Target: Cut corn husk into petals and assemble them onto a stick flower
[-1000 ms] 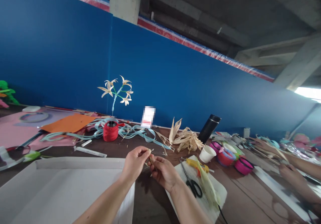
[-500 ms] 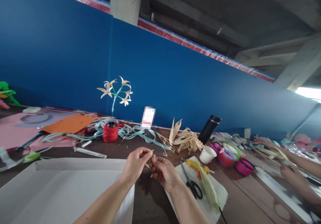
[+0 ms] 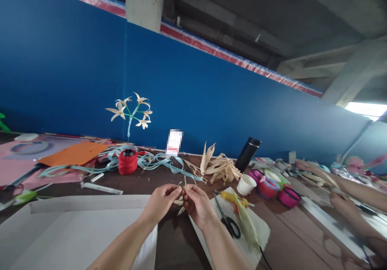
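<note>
Near the middle of the head view, my left hand (image 3: 166,200) and my right hand (image 3: 198,206) meet fingertip to fingertip, both closed in a pinch. Between them is a small piece of pale corn husk (image 3: 180,211); thin ends stick out above the fingertips and pointed strips show below. The fingers hide most of it. Black-handled scissors (image 3: 231,226), a yellow glue gun (image 3: 231,197) and a long greenish husk (image 3: 248,221) lie on a white sheet (image 3: 262,226) beside my right forearm. A white box lid (image 3: 90,229) lies left of my left hand.
Dry husks (image 3: 225,168), a black bottle (image 3: 248,153), a white cup (image 3: 246,185) and small coloured baskets (image 3: 289,197) stand behind. Further left are a red thread spool (image 3: 127,163), blue ribbon (image 3: 173,166) and a husk-flower stem (image 3: 130,124). Another person's hands (image 3: 343,203) work at right.
The view has shifted slightly, so most things sit further left. My fingertips have changed their pinch on the husk, and a thin end now stands up above them.
</note>
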A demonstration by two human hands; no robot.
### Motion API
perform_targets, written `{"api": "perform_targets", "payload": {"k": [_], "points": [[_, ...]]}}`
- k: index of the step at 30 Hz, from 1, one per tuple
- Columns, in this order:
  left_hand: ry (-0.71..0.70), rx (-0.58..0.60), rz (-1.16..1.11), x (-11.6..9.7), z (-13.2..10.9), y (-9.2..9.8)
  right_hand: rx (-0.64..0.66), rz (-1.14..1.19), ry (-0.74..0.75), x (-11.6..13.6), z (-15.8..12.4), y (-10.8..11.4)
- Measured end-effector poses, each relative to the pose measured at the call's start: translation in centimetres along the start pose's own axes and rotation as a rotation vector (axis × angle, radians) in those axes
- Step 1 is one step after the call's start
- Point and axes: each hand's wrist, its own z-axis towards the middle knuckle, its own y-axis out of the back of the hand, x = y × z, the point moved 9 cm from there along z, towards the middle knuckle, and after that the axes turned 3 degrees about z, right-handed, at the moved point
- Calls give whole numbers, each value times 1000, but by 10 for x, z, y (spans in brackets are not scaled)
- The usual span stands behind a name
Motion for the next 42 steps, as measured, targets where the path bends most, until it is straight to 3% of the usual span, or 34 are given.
{"api": "perform_targets", "payload": {"k": [6,19,28,36,42], "points": [[28,-23,29,7,3,4,10,-71,23,3,-3,-4],[-184,-164,313,-26,-7,11,-66,-177,119,8,1,4],[-506,-268,627,-59,-29,4,-95,-457,310,25,-3,0],[-527,-329,714,-59,-31,8,-74,-671,434,29,-11,-12],[-579,-358,846,-62,-34,4,-116,-988,566,32,-21,-18]]}}
